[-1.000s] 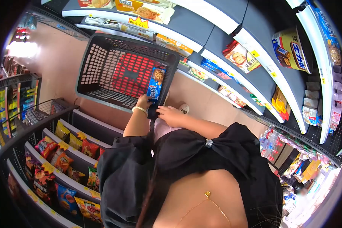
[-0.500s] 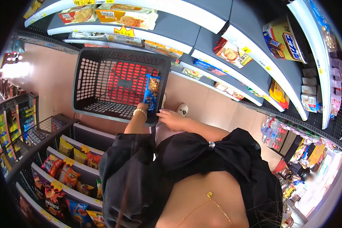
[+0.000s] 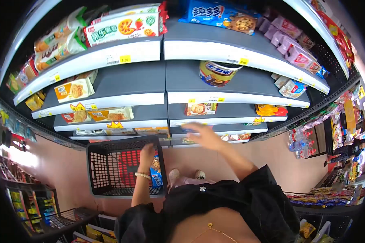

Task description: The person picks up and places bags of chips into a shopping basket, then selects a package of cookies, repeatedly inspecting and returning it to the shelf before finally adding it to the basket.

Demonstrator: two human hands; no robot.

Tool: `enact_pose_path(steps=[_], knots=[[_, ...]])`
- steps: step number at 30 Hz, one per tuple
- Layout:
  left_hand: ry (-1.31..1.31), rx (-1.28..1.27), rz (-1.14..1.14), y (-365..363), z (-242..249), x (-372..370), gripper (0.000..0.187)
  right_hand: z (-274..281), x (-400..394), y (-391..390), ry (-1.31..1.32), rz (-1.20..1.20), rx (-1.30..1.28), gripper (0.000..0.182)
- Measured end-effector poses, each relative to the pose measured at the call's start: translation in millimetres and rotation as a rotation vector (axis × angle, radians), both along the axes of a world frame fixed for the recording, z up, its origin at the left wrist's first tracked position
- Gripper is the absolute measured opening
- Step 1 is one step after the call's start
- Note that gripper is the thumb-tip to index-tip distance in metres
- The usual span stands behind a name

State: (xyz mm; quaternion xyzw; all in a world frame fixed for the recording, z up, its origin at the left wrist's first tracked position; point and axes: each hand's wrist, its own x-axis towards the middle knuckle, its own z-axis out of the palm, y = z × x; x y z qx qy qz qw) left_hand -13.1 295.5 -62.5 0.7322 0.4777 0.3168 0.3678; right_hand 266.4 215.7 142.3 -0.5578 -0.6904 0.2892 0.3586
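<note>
My left hand (image 3: 147,156), with a beaded bracelet at the wrist, is raised over the right part of a black basket (image 3: 94,172). Its fingers are curled, and whatever they hold, if anything, is hidden. Inside the basket, beside that wrist, lies a blue cookie package (image 3: 156,173). My right hand (image 3: 207,137) reaches forward in front of the lower shelves with its fingers apart and nothing in them. Beyond its fingertips a red-and-white biscuit package (image 3: 201,109) lies on a shelf.
Curved shelves (image 3: 215,46) stand ahead, carrying a yellow tub (image 3: 218,73), another blue cookie package (image 3: 223,17) and white-green packs (image 3: 123,27). Snack racks are behind me. Bottles (image 3: 301,143) stand on the floor at right. A person (image 3: 348,149) is at far right.
The view has lifted toward the shelves. My left hand has come up from the blue package in the basket. My right hand has left the basket's edge and extended forward.
</note>
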Motion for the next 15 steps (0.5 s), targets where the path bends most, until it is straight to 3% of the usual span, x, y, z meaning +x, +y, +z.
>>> enact_pose_path(steps=[3, 6, 9, 11, 12, 14, 15], knots=[[-0.106, 0.257, -0.133, 21.3, 171.0, 56.5, 0.024, 104.0, 38.7, 1.4, -0.116, -0.217, 0.4, 0.029], [-0.226, 0.544, -0.26, 25.8, 297.4, 103.0, 0.023, 180.9, 77.1, 17.6, -0.152, -0.423, 0.79, 0.023], [-0.405, 0.847, -0.327, 42.7, 381.7, 153.9, 0.026, 226.3, 119.8, 58.0, -0.211, -0.597, 0.997, 0.024], [-0.367, 1.076, -0.281, 67.1, 417.3, 187.2, 0.031, 234.0, 162.5, 95.7, -0.456, -0.741, 1.056, 0.034], [-0.327, 1.179, -0.227, 79.2, 432.0, 202.2, 0.034, 239.5, 171.0, 107.3, -0.484, -0.807, 0.873, 0.038], [-0.217, 1.144, -0.033, 117.4, 438.0, 233.0, 0.044, 241.8, 177.4, 120.1, -0.523, -0.928, 0.487, 0.047], [-0.167, 1.122, 0.059, 125.7, 437.6, 244.1, 0.05, 243.7, 175.3, 117.1, -0.46, -0.848, 0.398, 0.058]])
